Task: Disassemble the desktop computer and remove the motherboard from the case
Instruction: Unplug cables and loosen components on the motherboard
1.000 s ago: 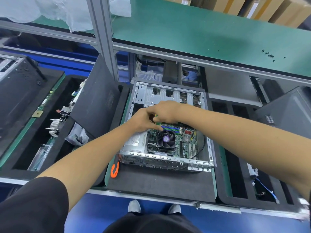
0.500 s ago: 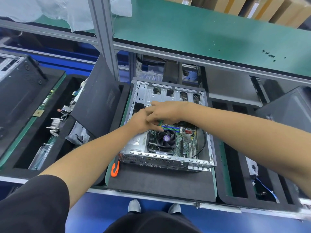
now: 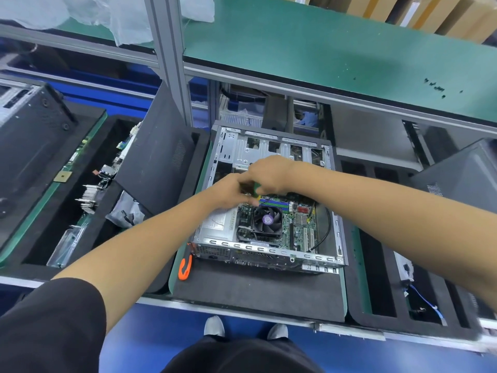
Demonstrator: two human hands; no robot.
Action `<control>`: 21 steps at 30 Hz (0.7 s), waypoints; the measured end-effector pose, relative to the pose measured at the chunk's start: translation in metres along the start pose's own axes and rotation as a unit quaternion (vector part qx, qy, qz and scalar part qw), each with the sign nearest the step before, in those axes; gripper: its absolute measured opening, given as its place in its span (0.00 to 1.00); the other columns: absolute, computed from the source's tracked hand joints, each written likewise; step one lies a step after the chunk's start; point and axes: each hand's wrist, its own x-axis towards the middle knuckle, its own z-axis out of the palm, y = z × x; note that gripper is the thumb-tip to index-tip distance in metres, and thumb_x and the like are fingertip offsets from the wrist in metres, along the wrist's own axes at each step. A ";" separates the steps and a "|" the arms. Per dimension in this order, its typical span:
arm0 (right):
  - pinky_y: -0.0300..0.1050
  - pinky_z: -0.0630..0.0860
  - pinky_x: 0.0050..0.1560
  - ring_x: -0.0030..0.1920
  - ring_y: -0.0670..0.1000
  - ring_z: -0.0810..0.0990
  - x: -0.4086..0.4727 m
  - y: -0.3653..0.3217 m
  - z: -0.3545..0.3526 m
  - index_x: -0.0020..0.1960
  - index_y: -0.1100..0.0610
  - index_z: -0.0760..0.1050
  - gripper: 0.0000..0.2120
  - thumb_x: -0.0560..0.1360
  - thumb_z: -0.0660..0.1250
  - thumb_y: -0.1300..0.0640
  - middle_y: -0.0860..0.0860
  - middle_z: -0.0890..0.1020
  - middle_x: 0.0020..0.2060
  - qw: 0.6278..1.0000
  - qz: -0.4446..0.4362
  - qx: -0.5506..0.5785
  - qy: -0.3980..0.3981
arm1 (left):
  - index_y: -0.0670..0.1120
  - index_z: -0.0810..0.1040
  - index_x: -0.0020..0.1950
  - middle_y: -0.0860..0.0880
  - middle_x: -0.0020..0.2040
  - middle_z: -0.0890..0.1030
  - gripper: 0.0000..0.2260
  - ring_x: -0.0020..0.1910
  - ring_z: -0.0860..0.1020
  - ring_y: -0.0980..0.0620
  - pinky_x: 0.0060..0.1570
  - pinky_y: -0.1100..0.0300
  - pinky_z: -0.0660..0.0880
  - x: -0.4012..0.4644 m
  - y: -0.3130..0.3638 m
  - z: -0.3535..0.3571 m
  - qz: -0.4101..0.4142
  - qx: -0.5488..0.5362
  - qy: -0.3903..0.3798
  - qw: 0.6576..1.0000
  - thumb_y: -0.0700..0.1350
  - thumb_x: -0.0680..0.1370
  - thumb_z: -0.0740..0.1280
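Note:
An open desktop case lies flat on a black foam mat. Inside it sits the green motherboard with a black CPU fan and blue and green memory slots. Both my hands meet just above the left end of those slots. My right hand reaches in from the right and pinches a small green memory module. My left hand comes from the left with curled fingers on the same module, one fingertip down at the slots' end. Most of the module is hidden by my fingers.
A black side panel leans against the case's left side. An orange tool lies at the mat's front left. A foam tray on the left holds boards and heatsinks. Another black case stands at right. A green shelf overhangs behind.
My hands have closed together and lifted slightly over the memory slots. The green module now shows between my fingers, higher than before.

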 end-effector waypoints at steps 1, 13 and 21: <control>0.45 0.59 0.32 0.43 0.54 0.73 -0.002 0.003 0.003 0.60 0.52 0.73 0.12 0.77 0.66 0.58 0.47 0.71 0.43 0.999 -0.038 -0.025 0.012 | 0.48 0.83 0.51 0.53 0.47 0.85 0.12 0.50 0.83 0.53 0.53 0.57 0.77 0.000 0.001 -0.003 0.007 0.004 -0.007 1.000 0.47 0.70 0.80; 0.49 0.71 0.39 0.45 0.51 0.73 0.004 0.000 0.021 0.49 0.48 0.67 0.16 0.69 0.72 0.58 0.48 0.74 0.46 0.979 -0.006 0.189 0.078 | 0.58 0.79 0.41 0.63 0.35 0.82 0.25 0.40 0.80 0.68 0.37 0.71 0.73 -0.003 -0.002 0.018 -0.016 0.045 0.131 0.990 0.69 0.54 0.81; 0.49 0.68 0.41 0.42 0.53 0.73 0.000 0.008 0.020 0.45 0.55 0.69 0.06 0.73 0.67 0.61 0.49 0.72 0.42 0.962 0.017 0.250 0.112 | 0.54 0.77 0.39 0.56 0.34 0.80 0.20 0.35 0.77 0.62 0.35 0.62 0.73 -0.003 0.005 0.001 0.015 0.056 0.063 0.996 0.66 0.62 0.80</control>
